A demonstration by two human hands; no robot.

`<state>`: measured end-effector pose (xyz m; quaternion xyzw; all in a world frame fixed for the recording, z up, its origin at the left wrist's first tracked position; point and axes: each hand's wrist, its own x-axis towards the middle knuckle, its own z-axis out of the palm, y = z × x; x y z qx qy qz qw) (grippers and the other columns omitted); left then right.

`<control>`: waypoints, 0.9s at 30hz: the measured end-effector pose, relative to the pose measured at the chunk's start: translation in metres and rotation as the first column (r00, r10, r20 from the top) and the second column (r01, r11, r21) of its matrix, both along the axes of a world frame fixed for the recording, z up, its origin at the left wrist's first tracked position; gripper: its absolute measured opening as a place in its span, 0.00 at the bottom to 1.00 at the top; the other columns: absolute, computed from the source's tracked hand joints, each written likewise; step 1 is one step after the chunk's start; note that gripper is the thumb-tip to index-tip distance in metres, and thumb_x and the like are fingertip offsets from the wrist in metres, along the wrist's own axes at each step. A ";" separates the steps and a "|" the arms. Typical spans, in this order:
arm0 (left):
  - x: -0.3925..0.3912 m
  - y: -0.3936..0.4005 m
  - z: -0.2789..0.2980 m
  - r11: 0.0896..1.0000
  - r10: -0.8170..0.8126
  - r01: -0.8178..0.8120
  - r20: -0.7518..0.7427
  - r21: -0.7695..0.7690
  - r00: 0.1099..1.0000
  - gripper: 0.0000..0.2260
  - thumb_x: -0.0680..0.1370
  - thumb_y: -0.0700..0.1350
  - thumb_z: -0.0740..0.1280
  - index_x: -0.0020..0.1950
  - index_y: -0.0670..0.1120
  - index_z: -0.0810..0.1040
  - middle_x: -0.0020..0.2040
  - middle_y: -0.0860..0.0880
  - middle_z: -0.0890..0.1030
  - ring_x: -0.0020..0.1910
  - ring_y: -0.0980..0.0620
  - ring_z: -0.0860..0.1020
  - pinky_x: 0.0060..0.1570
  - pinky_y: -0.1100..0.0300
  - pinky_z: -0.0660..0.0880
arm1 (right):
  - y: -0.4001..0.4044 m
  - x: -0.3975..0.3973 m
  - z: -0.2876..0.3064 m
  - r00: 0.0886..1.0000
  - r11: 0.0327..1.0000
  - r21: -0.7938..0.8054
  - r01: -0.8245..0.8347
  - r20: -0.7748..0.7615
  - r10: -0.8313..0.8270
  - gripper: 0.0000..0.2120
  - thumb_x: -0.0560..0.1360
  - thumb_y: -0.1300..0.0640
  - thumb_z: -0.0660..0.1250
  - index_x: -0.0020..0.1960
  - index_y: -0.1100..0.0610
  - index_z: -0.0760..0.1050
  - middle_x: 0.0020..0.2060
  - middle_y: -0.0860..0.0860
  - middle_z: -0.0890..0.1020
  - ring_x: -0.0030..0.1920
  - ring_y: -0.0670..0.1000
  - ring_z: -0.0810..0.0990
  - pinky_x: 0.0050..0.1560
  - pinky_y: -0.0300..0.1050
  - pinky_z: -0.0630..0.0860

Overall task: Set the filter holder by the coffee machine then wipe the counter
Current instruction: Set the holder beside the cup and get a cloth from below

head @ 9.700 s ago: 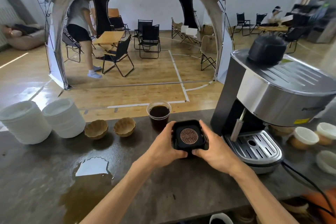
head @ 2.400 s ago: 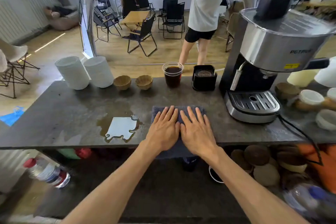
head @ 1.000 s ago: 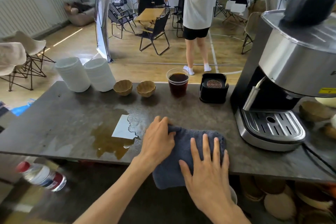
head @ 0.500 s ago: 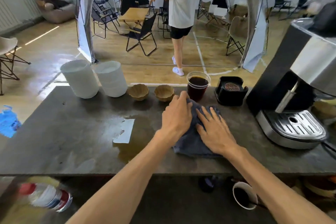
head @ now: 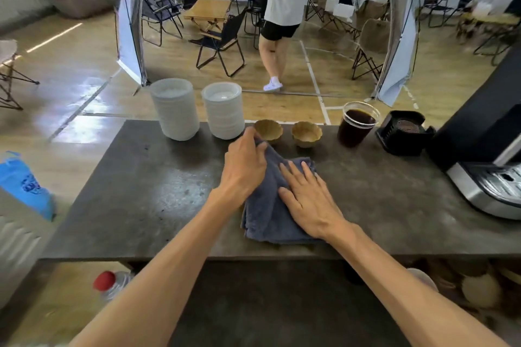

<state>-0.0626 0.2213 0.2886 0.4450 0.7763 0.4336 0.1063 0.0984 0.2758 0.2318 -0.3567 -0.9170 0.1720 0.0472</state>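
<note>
A single head-worn view is given, angled forward and down over the counter (head: 141, 205) at close range, with the room seen beyond.

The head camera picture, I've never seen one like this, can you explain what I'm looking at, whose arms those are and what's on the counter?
The camera sits on a person's head, looking forward and down, so the two bare arms are their own. The left hand and right hand both press on a dark blue cloth lying on the grey counter. Along the far edge stand two stacks of white plates, two small tan bowls, a clear cup of coffee and the black filter holder, next to the coffee machine. Another person walks behind.
</note>
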 end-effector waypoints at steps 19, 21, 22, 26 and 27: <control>-0.081 -0.075 -0.025 0.984 0.110 -0.143 -0.277 -0.102 0.955 0.14 0.80 0.44 0.63 0.66 0.46 0.71 0.64 0.44 0.74 0.62 0.42 0.74 0.58 0.49 0.71 | -0.078 -0.107 -0.006 0.997 0.987 0.158 0.036 0.056 -0.046 0.31 0.81 0.41 0.48 0.81 0.50 0.46 0.80 0.55 0.45 0.79 0.58 0.38 0.78 0.58 0.41; -0.069 -0.084 -0.036 0.991 -0.030 -0.028 -0.416 -0.133 0.909 0.18 0.80 0.42 0.62 0.70 0.46 0.70 0.72 0.45 0.70 0.71 0.44 0.67 0.70 0.50 0.64 | -0.078 -0.106 -0.006 0.998 0.986 0.163 0.027 0.054 -0.036 0.30 0.82 0.43 0.46 0.81 0.51 0.45 0.80 0.55 0.43 0.79 0.57 0.37 0.78 0.57 0.39; -0.061 -0.088 -0.043 0.984 -0.094 0.014 -0.443 -0.178 0.891 0.19 0.80 0.43 0.60 0.72 0.46 0.69 0.74 0.45 0.68 0.75 0.46 0.64 0.74 0.51 0.58 | -0.078 -0.105 -0.006 0.998 0.985 0.170 0.019 0.054 -0.029 0.29 0.83 0.44 0.45 0.81 0.51 0.45 0.80 0.55 0.43 0.79 0.57 0.37 0.78 0.55 0.38; -0.043 -0.096 -0.064 0.943 -0.103 -0.034 -0.386 -0.332 0.917 0.22 0.83 0.47 0.50 0.78 0.45 0.60 0.79 0.44 0.58 0.79 0.46 0.52 0.77 0.51 0.47 | -0.078 -0.104 -0.007 0.998 0.987 0.159 -0.007 0.057 -0.002 0.27 0.84 0.46 0.41 0.80 0.53 0.44 0.80 0.54 0.43 0.79 0.54 0.37 0.75 0.50 0.35; -0.042 -0.095 -0.065 0.935 -0.086 -0.058 -0.383 -0.349 0.920 0.23 0.84 0.48 0.50 0.79 0.45 0.57 0.80 0.44 0.55 0.80 0.46 0.50 0.78 0.51 0.46 | -0.077 -0.104 -0.007 0.998 0.989 0.149 -0.018 0.062 0.009 0.27 0.84 0.46 0.40 0.80 0.53 0.43 0.80 0.54 0.43 0.79 0.53 0.37 0.75 0.49 0.35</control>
